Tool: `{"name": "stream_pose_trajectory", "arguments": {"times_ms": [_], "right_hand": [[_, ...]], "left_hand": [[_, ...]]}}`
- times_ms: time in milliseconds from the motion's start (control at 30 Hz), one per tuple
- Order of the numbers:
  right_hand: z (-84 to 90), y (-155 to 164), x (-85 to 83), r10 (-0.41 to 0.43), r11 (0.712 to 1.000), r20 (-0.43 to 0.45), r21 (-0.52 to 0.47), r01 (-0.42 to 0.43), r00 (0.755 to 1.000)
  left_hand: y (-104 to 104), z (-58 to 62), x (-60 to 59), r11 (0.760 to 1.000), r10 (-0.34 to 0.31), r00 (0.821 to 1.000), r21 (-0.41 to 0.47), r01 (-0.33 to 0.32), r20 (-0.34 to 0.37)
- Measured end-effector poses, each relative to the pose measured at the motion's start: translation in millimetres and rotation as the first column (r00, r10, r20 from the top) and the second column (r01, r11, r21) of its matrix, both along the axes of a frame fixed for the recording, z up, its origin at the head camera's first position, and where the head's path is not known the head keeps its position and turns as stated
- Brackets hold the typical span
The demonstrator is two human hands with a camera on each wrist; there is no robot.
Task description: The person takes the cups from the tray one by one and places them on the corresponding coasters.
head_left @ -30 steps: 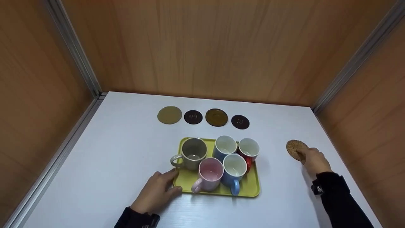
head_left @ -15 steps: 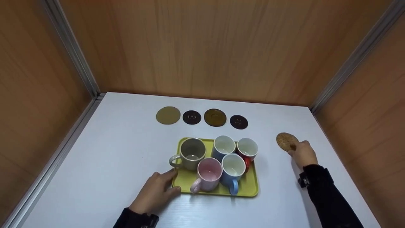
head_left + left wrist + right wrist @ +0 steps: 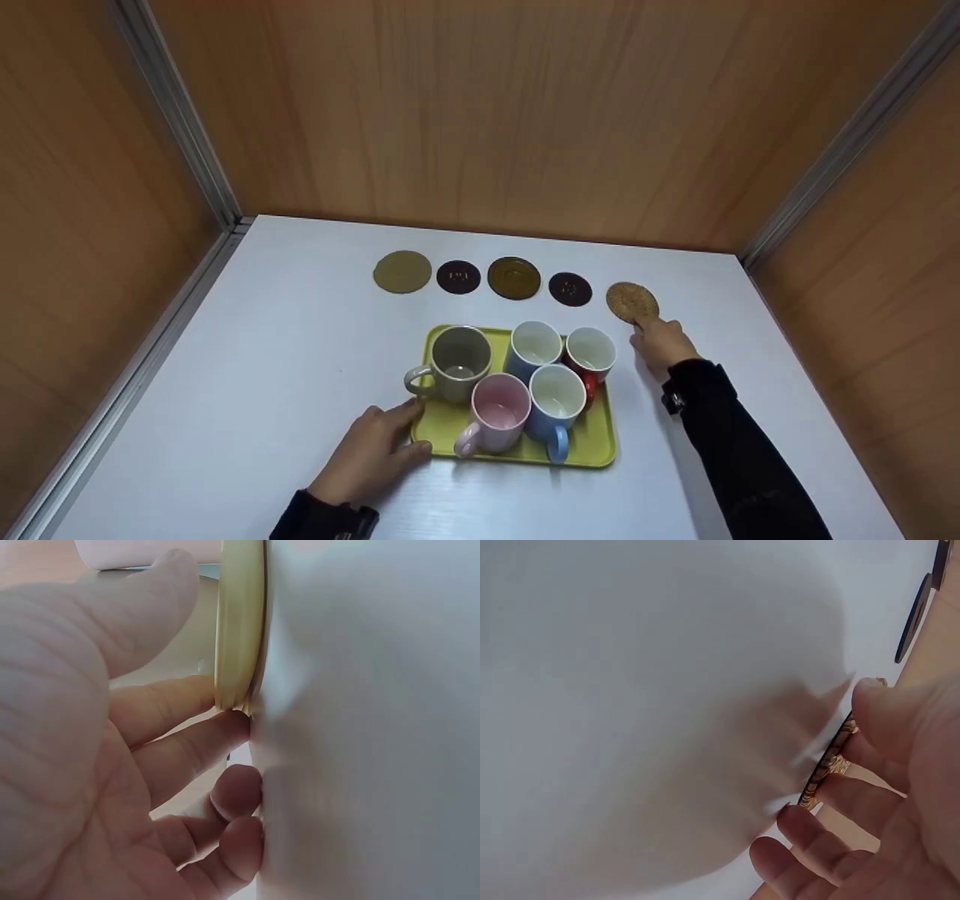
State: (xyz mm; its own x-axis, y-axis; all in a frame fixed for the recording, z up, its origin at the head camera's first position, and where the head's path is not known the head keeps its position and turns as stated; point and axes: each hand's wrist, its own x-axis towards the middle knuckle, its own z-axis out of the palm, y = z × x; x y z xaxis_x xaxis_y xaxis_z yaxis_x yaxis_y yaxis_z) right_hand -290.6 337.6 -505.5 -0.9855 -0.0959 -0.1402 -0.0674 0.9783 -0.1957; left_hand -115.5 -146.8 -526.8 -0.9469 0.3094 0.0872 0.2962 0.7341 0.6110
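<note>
My right hand (image 3: 646,330) pinches a round woven coaster (image 3: 632,301) by its near edge, at the right end of a row of coasters at the back of the white table (image 3: 262,360). In the right wrist view the thumb and fingers of that hand (image 3: 855,757) hold the thin coaster (image 3: 826,766) just over the table. My left hand (image 3: 409,429) rests with relaxed fingers against the front left corner of a yellow-green tray (image 3: 592,442). The left wrist view shows fingertips (image 3: 232,727) touching the tray rim (image 3: 238,622).
On the tray stand a grey mug (image 3: 457,364), a pink mug (image 3: 499,412), two blue mugs (image 3: 555,397) and a red mug (image 3: 590,354). Behind lie a gold coaster (image 3: 403,271), a dark one (image 3: 458,277), an olive one (image 3: 514,278) and another dark one (image 3: 570,289). Wooden walls enclose the table.
My right hand has carried the woven coaster from the table's right side back and to the left, to the end of the coaster row. The left hand has stayed at the tray corner.
</note>
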Motion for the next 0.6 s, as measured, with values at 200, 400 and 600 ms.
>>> {"name": "stream_pose_trajectory", "arguments": {"times_ms": [200,400,600], "right_hand": [[2.1,-8.7,-2.1,0.026,0.999,0.014,0.026,-0.026,1.0],[-2.7,-8.4,-2.5,0.001,1.0,0.022,0.031,-0.002,1.0],[-6.6,-2.1,5.3,0.012,0.997,0.04,-0.078,-0.009,0.999]], "left_hand": [[-0.8,0.4,-0.8,1.0,0.006,1.0,-0.001,-0.006,-0.009],[0.1,1.0,-1.4,1.0,0.003,1.0,-0.002,-0.003,-0.008],[0.1,1.4,-0.6,1.0,0.018,1.0,-0.009,-0.018,0.017]]}}
